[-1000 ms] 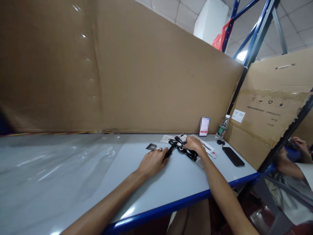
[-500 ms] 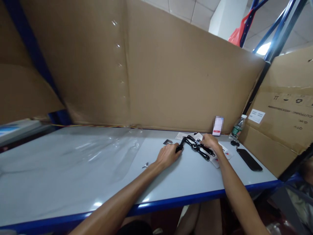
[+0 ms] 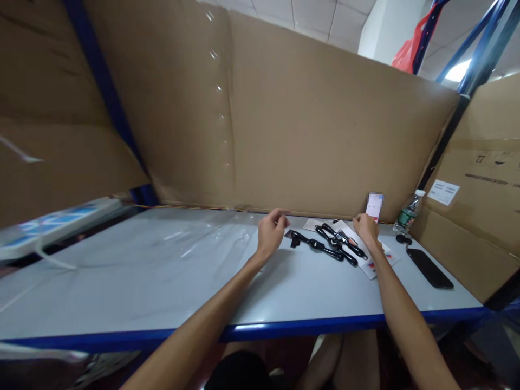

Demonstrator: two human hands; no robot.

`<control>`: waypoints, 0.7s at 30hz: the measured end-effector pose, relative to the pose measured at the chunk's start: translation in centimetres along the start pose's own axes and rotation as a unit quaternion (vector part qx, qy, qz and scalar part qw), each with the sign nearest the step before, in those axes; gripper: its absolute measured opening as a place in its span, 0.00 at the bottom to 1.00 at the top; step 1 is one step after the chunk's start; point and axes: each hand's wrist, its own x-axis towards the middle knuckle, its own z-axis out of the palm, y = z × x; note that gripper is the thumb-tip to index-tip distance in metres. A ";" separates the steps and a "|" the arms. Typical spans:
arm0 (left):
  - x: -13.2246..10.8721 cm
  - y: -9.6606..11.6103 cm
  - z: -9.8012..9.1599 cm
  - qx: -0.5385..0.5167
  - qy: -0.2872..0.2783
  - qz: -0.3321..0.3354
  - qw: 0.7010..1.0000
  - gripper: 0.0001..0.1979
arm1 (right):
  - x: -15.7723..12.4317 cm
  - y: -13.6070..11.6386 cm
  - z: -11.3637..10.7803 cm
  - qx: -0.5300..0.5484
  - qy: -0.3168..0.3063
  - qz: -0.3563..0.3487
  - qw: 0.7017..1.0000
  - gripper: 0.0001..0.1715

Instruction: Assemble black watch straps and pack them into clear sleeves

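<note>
Released and half-curled, our left hand (image 3: pixel 271 230) hovers beside the black straps (image 3: pixel 331 246) lying right of centre on the bench (image 3: pixel 304 292); the grip of our right hand (image 3: pixel 366 226) we cannot tell. A careless sweep there might knock the bottle (image 3: pixel 407 212) over, we judge.

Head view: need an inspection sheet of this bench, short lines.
Surface: grey table with a blue front edge; clear plastic film over its left part.
Job's things: black strap parts lying partly on white cards.
Clutter: phone, water bottle, upright white card.
Hands: left hand lifted, apparently empty, beside the parts; right hand at the upright card, grip unclear.
Cables: thin wire along the wall's foot; power strip at left.
Surroundings: cardboard wall, cardboard box, blue rack post.
</note>
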 end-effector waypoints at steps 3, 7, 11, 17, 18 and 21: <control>0.6 0.4 -1.3 0.081 -0.015 0.006 0.997 0.17 | 0.2 0.0 0.3 0.021 0.018 0.006 1.000 0.19; -0.8 0.7 -3.0 0.255 -0.147 0.002 0.956 0.17 | 0.5 0.3 0.4 0.037 0.030 0.007 0.999 0.19; -5.6 -0.2 -5.4 0.400 -0.217 0.053 0.889 0.23 | 0.5 0.3 0.3 0.043 0.036 0.002 0.998 0.19; -12.4 -2.1 -6.8 0.441 -0.262 0.047 0.857 0.31 | 0.4 0.1 0.7 0.044 0.028 0.001 0.999 0.19; -12.7 -2.1 -6.5 0.438 -0.270 0.043 0.856 0.32 | 0.5 0.2 0.8 0.047 0.030 0.001 0.998 0.19; -12.3 -1.7 -5.2 0.409 -0.293 0.041 0.863 0.33 | 1.1 0.8 0.9 0.073 0.041 0.014 0.996 0.19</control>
